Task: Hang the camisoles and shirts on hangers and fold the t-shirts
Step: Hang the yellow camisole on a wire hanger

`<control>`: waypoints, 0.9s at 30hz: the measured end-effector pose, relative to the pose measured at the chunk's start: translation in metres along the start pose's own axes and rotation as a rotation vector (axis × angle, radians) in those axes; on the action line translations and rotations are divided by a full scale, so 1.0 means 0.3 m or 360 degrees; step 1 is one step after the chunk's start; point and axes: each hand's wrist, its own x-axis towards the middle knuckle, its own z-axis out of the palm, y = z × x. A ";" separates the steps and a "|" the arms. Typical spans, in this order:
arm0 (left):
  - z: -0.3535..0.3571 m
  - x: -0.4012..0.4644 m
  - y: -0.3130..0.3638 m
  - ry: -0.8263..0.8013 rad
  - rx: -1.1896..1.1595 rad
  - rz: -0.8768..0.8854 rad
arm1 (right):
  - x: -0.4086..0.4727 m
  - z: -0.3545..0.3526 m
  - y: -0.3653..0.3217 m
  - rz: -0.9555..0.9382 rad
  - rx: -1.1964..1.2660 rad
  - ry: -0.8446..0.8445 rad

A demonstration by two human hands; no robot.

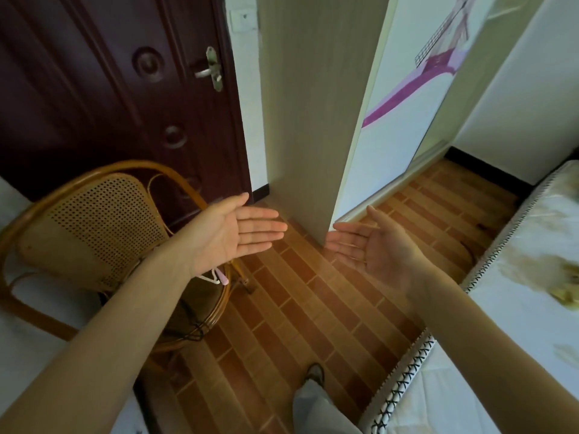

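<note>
My left hand (238,233) and my right hand (366,249) are both stretched out in front of me, palms facing each other, fingers straight, holding nothing. They hover above the brick-patterned floor, a short gap between the fingertips. A white hanger with a pink tip (216,278) lies on the seat of a rattan chair (103,220) under my left forearm, along with what looks like a dark hanger (194,332). No camisole, shirt or t-shirt shows in this view.
A dark wooden door (109,89) with a metal handle (211,70) stands behind the chair. A wardrobe side panel (313,120) and its sliding door (416,104) rise straight ahead. A bed with a patterned edge (517,261) fills the right side. My leg (313,402) is at the bottom.
</note>
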 end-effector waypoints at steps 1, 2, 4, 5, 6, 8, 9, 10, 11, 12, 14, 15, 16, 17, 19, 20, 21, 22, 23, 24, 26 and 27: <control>0.015 0.054 0.027 -0.0013 0.0009 -0.0010 | 0.028 -0.024 -0.034 -0.0010 0.0011 0.0016; 0.035 0.111 0.054 -0.0027 0.0023 -0.0020 | 0.053 -0.053 -0.067 -0.0024 0.0027 0.0035; 0.089 0.227 0.107 -0.0069 0.0077 -0.0046 | 0.094 -0.117 -0.135 -0.0056 0.0071 0.0068; 0.120 0.282 0.130 -0.0094 0.0106 -0.0063 | 0.111 -0.152 -0.167 -0.0069 0.0095 0.0081; 0.154 0.334 0.151 -0.0117 0.0124 -0.0082 | 0.125 -0.191 -0.198 -0.0082 0.0114 0.0100; 0.218 0.432 0.184 -0.0155 0.0143 -0.0112 | 0.147 -0.276 -0.257 -0.0116 0.0119 0.0143; 0.247 0.478 0.197 -0.0174 0.0151 -0.0125 | 0.155 -0.319 -0.283 -0.0133 0.0120 0.0166; 0.274 0.518 0.209 -0.0193 0.0160 -0.0140 | 0.160 -0.361 -0.306 -0.0145 0.0131 0.0188; 0.302 0.556 0.221 -0.0214 0.0174 -0.0154 | 0.161 -0.400 -0.326 -0.0157 0.0149 0.0212; 0.329 0.590 0.233 -0.0241 0.0192 -0.0168 | 0.159 -0.438 -0.343 -0.0174 0.0171 0.0235; 0.390 0.658 0.258 -0.0307 0.0233 -0.0189 | 0.153 -0.510 -0.370 -0.0213 0.0222 0.0289; 0.425 0.694 0.270 -0.0341 0.0262 -0.0191 | 0.150 -0.543 -0.381 -0.0228 0.0248 0.0322; 0.460 0.730 0.282 -0.0371 0.0294 -0.0192 | 0.147 -0.576 -0.389 -0.0235 0.0275 0.0356; 0.499 0.765 0.293 -0.0400 0.0329 -0.0192 | 0.144 -0.607 -0.397 -0.0238 0.0296 0.0389; 0.576 0.836 0.309 -0.0471 0.0371 -0.0203 | 0.138 -0.669 -0.411 -0.0243 0.0346 0.0466; 0.613 0.871 0.313 -0.0518 0.0374 -0.0220 | 0.136 -0.698 -0.418 -0.0249 0.0375 0.0507; 0.648 0.907 0.314 -0.0568 0.0372 -0.0240 | 0.133 -0.726 -0.424 -0.0253 0.0401 0.0551; 0.678 0.943 0.315 -0.0615 0.0371 -0.0260 | 0.132 -0.752 -0.431 -0.0255 0.0423 0.0591; 0.707 0.980 0.315 -0.0657 0.0376 -0.0279 | 0.131 -0.777 -0.438 -0.0257 0.0439 0.0635; 0.734 1.017 0.316 -0.0695 0.0387 -0.0296 | 0.132 -0.800 -0.446 -0.0259 0.0450 0.0678; 0.783 1.093 0.332 -0.0759 0.0431 -0.0314 | 0.140 -0.845 -0.468 -0.0262 0.0455 0.0765; 0.807 1.133 0.348 -0.0793 0.0460 -0.0312 | 0.148 -0.867 -0.484 -0.0269 0.0463 0.0807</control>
